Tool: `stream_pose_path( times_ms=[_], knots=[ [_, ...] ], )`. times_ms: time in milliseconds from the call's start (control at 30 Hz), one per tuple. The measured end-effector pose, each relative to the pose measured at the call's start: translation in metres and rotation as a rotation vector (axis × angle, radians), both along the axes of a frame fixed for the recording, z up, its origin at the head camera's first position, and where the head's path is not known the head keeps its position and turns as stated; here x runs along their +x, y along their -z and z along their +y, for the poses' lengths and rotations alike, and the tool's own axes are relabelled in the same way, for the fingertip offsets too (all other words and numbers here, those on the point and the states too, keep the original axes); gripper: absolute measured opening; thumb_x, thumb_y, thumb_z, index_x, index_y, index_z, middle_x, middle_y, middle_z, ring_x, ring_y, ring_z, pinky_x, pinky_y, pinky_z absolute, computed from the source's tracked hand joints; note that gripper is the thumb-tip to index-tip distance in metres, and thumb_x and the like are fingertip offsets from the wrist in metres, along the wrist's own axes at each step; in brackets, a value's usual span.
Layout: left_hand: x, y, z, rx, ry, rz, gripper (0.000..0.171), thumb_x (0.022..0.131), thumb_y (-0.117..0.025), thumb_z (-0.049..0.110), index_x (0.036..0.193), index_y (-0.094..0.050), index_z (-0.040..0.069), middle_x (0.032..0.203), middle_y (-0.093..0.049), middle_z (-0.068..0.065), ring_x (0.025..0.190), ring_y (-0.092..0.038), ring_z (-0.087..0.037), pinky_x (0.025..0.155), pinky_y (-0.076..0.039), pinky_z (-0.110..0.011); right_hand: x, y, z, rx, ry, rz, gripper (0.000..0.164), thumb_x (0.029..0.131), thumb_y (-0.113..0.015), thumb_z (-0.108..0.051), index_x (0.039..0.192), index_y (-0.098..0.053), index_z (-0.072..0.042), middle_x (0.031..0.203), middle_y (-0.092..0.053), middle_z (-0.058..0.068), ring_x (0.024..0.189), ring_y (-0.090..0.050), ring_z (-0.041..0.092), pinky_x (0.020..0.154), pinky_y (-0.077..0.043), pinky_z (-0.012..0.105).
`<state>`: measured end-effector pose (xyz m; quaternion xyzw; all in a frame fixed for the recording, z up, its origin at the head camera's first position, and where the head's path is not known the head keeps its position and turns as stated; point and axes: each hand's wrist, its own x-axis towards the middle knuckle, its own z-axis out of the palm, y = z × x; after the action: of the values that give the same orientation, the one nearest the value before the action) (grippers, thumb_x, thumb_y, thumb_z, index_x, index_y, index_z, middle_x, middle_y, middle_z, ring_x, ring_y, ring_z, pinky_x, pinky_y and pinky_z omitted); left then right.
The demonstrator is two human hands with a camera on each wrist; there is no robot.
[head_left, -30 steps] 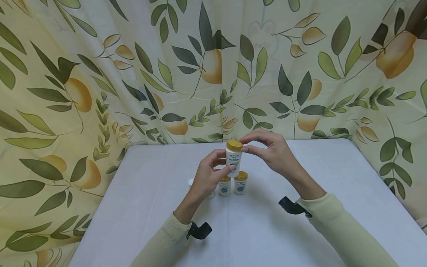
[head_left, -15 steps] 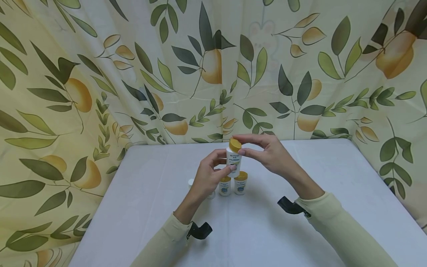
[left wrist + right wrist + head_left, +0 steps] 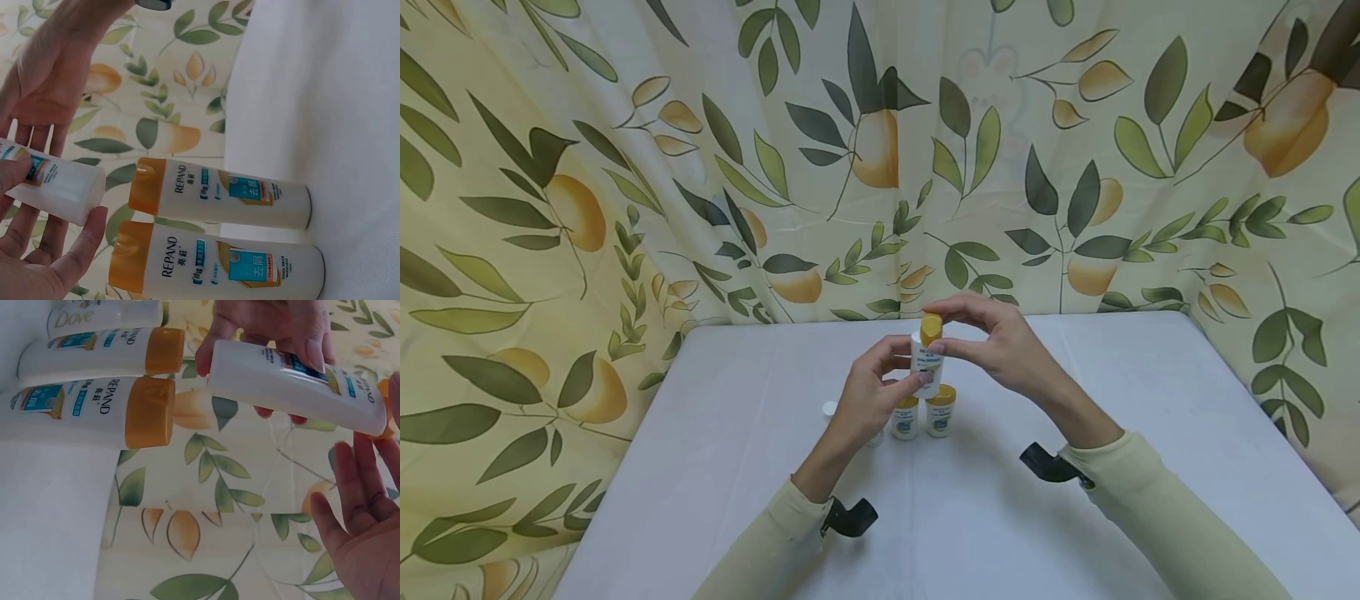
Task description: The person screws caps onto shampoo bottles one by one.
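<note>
My left hand [image 3: 868,396] grips a white Repand shampoo bottle [image 3: 927,371] around its body, holding it raised above the table. Thumb and fingers of my right hand [image 3: 1003,342] pinch its gold cap [image 3: 931,328], which sits turned out of line with the bottle's neck. In the right wrist view the held bottle [image 3: 269,387] shows its label, and the cap is partly covered by the right hand [image 3: 375,531]. Two matching bottles with gold caps, one left [image 3: 906,421] and one right [image 3: 941,412], stand upright below the hands.
A white table [image 3: 715,467] spreads beneath, backed by a leaf-patterned curtain [image 3: 880,150]. A white Dove bottle [image 3: 103,315] stands beside the gold-capped ones. Partly hidden behind the left hand, a white cap [image 3: 830,408] shows. Each sleeve carries a black wrist mount [image 3: 850,517].
My right hand has turned the gold cap, its shape now narrower and shifted on the bottle. The left hand and its bottle have hardly moved.
</note>
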<state>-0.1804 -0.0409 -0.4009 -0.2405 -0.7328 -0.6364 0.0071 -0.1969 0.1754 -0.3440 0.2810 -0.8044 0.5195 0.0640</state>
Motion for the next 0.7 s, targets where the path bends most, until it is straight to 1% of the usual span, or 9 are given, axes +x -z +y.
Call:
stream_pose_path(
  times_ms=[200,333,433,600,700],
  knots=[
    [-0.0013,0.0005,-0.0009,-0.001,-0.013,-0.003,0.04,0.094,-0.073,0.009,0.132,-0.061,0.013,0.131,-0.062,-0.003,0.113,-0.063,-0.025,0.088,-0.06,-0.034,-0.0004,-0.0002,0.003,0.008,0.023,0.004,0.036,0.09,-0.078,-0.015,0.125,-0.069,-0.014,0.121,-0.067,-0.001,0.116,-0.06,0.019,0.115,-0.039,0.056],
    [-0.0025,0.0014,-0.0019,0.001,-0.02,0.001,0.041,0.094,-0.074,0.011,0.133,-0.061,0.013,0.132,-0.062,-0.004,0.113,-0.064,-0.025,0.088,-0.06,-0.034,0.0001,-0.0008,0.0055,0.023,0.041,0.0,0.031,0.092,-0.077,-0.017,0.123,-0.071,-0.015,0.121,-0.067,-0.001,0.12,-0.058,0.019,0.115,-0.038,0.058],
    [-0.003,0.0019,-0.0027,0.0,-0.024,0.006,0.041,0.094,-0.074,0.012,0.133,-0.06,0.014,0.132,-0.062,-0.004,0.113,-0.064,-0.025,0.088,-0.06,-0.035,0.0005,-0.0013,0.0071,0.026,0.046,0.001,0.03,0.092,-0.076,-0.017,0.122,-0.072,-0.017,0.122,-0.068,-0.003,0.123,-0.057,0.016,0.115,-0.038,0.059],
    [-0.0031,0.0028,-0.0037,-0.006,-0.038,0.002,0.041,0.094,-0.074,0.012,0.133,-0.06,0.015,0.132,-0.063,-0.002,0.112,-0.065,-0.024,0.089,-0.06,-0.035,0.0007,-0.0024,0.0092,0.025,0.035,0.031,0.028,0.093,-0.075,-0.015,0.121,-0.073,-0.02,0.118,-0.069,-0.006,0.119,-0.058,0.011,0.114,-0.04,0.057],
    [-0.0031,0.0029,-0.0038,-0.006,-0.041,-0.003,0.042,0.094,-0.074,0.012,0.133,-0.06,0.015,0.132,-0.063,-0.002,0.112,-0.064,-0.024,0.089,-0.06,-0.036,0.0004,-0.0025,0.0101,0.02,0.032,0.057,0.027,0.092,-0.075,-0.013,0.118,-0.074,-0.02,0.114,-0.069,-0.006,0.115,-0.059,0.011,0.113,-0.041,0.057]
  ],
)
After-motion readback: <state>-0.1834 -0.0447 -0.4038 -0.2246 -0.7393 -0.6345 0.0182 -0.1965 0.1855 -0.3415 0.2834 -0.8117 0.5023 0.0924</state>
